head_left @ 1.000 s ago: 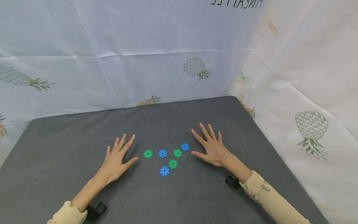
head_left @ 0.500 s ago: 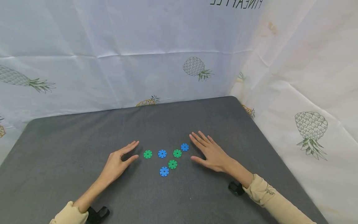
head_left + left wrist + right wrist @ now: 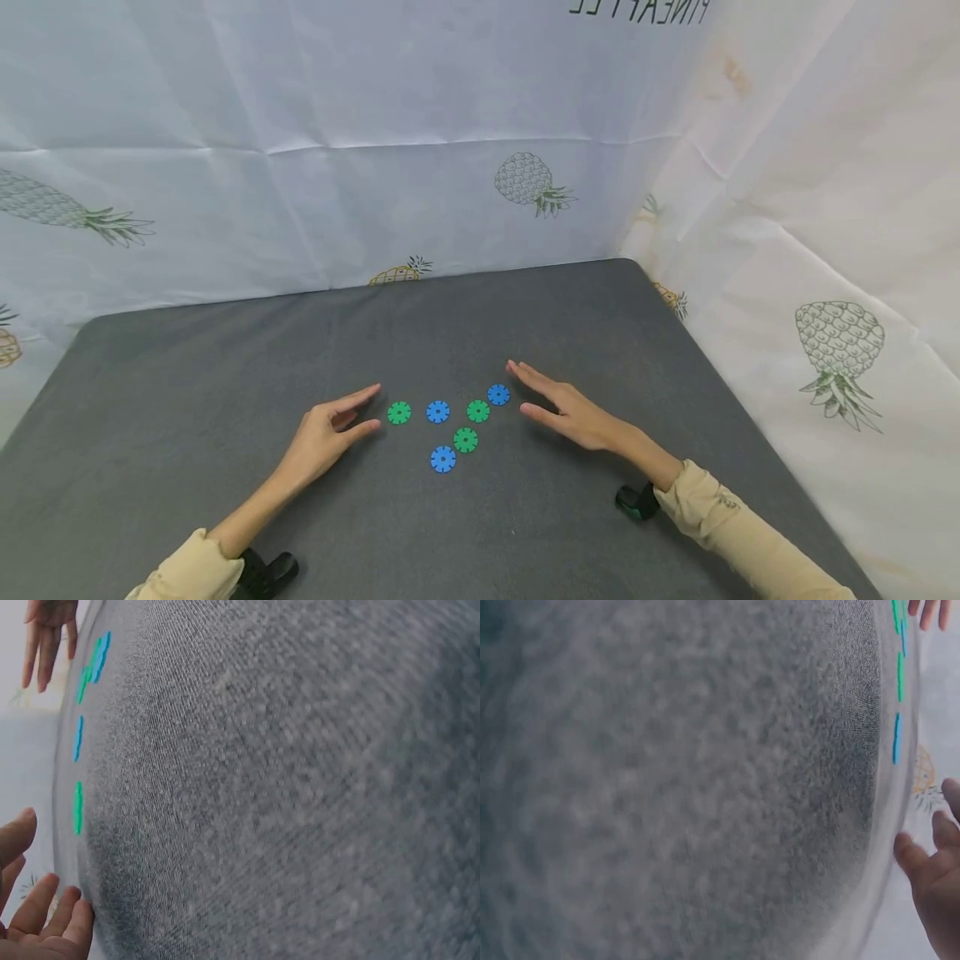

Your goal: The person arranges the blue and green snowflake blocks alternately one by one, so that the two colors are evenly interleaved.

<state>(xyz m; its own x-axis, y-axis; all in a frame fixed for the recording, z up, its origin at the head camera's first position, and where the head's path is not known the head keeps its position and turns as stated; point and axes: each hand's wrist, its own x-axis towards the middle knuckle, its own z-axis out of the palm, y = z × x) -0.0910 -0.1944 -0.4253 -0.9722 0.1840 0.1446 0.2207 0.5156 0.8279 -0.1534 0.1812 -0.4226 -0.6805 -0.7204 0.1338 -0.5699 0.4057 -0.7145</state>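
Several flat, notched plastic discs, green and blue, lie loose on the grey cloth. My left hand [image 3: 322, 437] is beside the leftmost green disc [image 3: 399, 412], thumb and fingers apart with nothing between them. To the right of that disc come a blue disc [image 3: 438, 412] and a green disc [image 3: 478, 411]. Another green disc [image 3: 466, 440] and a blue disc [image 3: 442, 459] lie nearer the front. My right hand [image 3: 577, 414] is next to the far-right blue disc [image 3: 498, 395], its fingers extended and holding nothing. In the left wrist view the left fingers [image 3: 56, 922] hang near the cloth.
The grey cloth-covered table [image 3: 420, 533] has a rounded far right corner. White curtains [image 3: 420, 100] with printed pineapples hang behind it and along the right side. A black wrist strap [image 3: 637, 502] sits below the right sleeve.
Both hands' spread fingers have drawn together. The left fingers have bent toward the thumb, beside the leftmost green disc. The right fingertips have lowered toward the far-right blue disc. The discs have stayed in place.
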